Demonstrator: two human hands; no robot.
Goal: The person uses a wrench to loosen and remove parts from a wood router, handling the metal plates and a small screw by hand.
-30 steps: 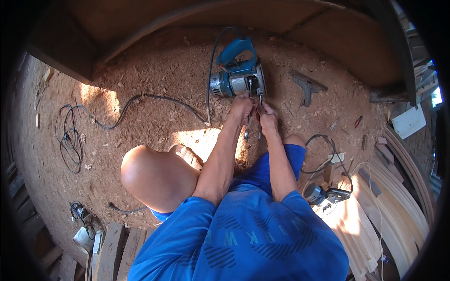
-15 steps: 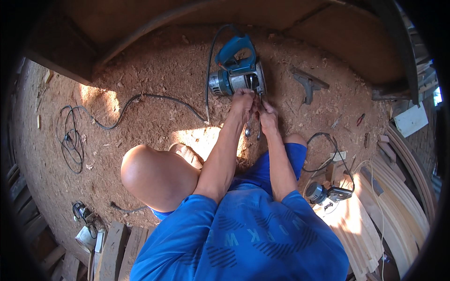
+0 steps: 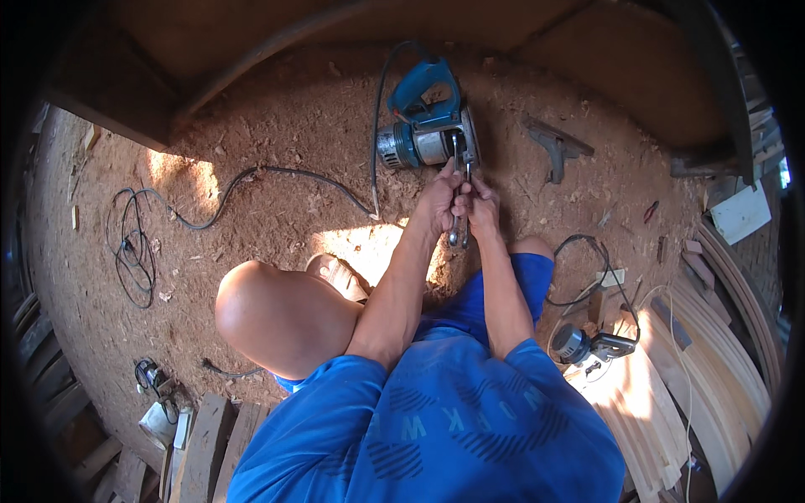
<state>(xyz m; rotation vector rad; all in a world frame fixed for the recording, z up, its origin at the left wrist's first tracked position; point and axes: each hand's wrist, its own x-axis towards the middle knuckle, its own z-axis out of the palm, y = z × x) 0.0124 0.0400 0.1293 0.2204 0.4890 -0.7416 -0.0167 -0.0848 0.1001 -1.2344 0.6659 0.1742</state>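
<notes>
A blue and silver router (image 3: 414, 144) lies on its side on the dirt floor, its D-shaped handle pointing away from me. My left hand (image 3: 439, 203) is closed around one metal wrench (image 3: 454, 147), whose far end reaches into the opening beside the router's base. Close against it, my right hand (image 3: 484, 208) grips a second wrench (image 3: 469, 169), which also points into that opening. Both wrenches run nearly side by side, and their near ends stick out below my fingers. The far jaws and what they touch are too small to make out.
A grey metal tool part (image 3: 558, 148) lies right of the router, with red-handled pliers (image 3: 651, 211) farther right. A black cable (image 3: 289, 173) loops across the floor at left. Another power tool (image 3: 587, 345) sits by curved wooden strips (image 3: 713, 360). Dark wooden furniture (image 3: 109, 84) overhangs the far side.
My left hand has slid back toward me, exposing more of its wrench's far end. The near ends of both wrenches have come closer together. The router stays in place.
</notes>
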